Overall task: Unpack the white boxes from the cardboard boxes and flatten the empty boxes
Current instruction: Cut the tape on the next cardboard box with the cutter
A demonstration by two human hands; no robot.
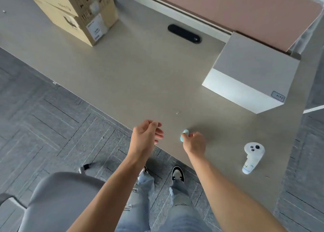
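Two stacked cardboard boxes (77,12) stand closed at the far left of the beige desk (133,77), with printed marks and a white label on the lower one. A white box (252,74) sits at the desk's right side, well beyond my hands. My right hand (193,143) grips a small light-blue tool (184,135) just above the desk's near edge. My left hand (147,135) hovers beside it at the edge, fingers loosely curled and holding nothing. Both hands are far from the cardboard boxes.
A white handheld controller (252,157) lies on the desk right of my right hand. A black oval cable grommet (184,33) is set in the desk near the pink partition (236,9). A grey chair (57,202) stands at my lower left on the carpet.
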